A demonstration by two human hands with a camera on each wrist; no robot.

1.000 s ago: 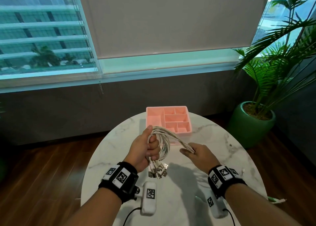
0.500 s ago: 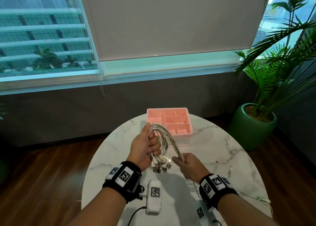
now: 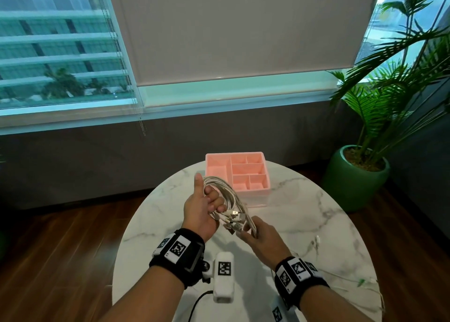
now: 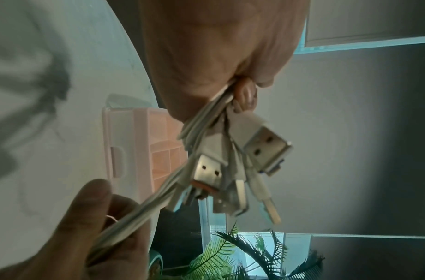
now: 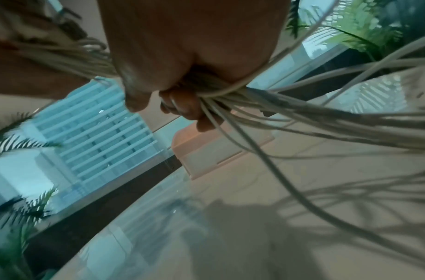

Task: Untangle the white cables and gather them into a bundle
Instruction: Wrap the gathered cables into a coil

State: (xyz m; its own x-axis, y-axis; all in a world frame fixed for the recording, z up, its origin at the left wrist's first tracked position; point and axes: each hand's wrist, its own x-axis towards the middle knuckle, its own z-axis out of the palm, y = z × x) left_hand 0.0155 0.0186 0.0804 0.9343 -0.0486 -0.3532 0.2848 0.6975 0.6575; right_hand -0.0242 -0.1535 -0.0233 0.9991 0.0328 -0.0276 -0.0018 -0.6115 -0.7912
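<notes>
Several white cables [image 3: 225,192] form a loop held above the round marble table [image 3: 304,214]. My left hand [image 3: 203,207] grips the loop with curled fingers, thumb pointing up. A cluster of USB plugs [image 3: 233,220] sticks out below its fingers; in the left wrist view the plugs [image 4: 230,166] fan out from the fist [image 4: 221,62]. My right hand [image 3: 261,236] grips the same strands just below and right of the plugs. In the right wrist view the cables [image 5: 290,113] run out of the closed fingers [image 5: 187,108] and trail toward the table.
A pink divided organiser box [image 3: 237,173] stands at the table's far edge, just behind the hands. Loose cable ends [image 3: 316,242] lie on the table's right side. A potted palm [image 3: 358,178] stands on the floor to the right. Wall and window run behind.
My right hand has slid along the cables toward the left hand, drawing the strands into the loop. The plugs have swung from hanging down to pointing right.
</notes>
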